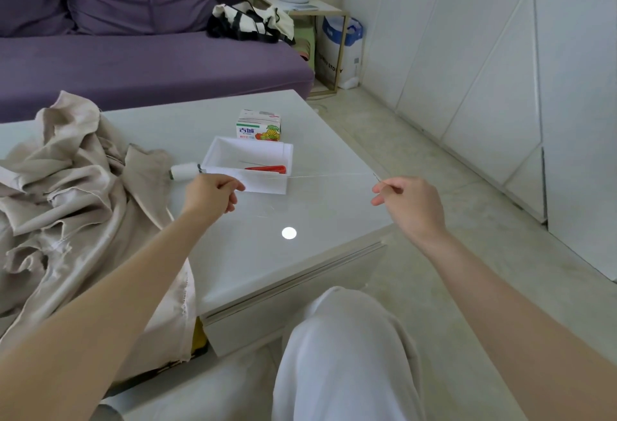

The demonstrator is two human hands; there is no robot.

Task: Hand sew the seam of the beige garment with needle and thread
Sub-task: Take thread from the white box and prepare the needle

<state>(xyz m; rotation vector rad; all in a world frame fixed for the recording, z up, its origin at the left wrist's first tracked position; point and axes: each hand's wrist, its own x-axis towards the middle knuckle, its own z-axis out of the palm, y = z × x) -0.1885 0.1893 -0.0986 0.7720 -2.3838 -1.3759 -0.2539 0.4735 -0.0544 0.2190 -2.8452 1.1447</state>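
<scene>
While thread (320, 176) spans taut, near level, across the front of the white tray (263, 187), left hand (213, 192) pinches it left of the tray. Right hand (409, 200) pinches the thin needle (377, 177), tip up-left, by the glossy bench (300, 210) edge. Crumpled beige garment (66, 187) drapes the near edge, left of the tray.
</scene>
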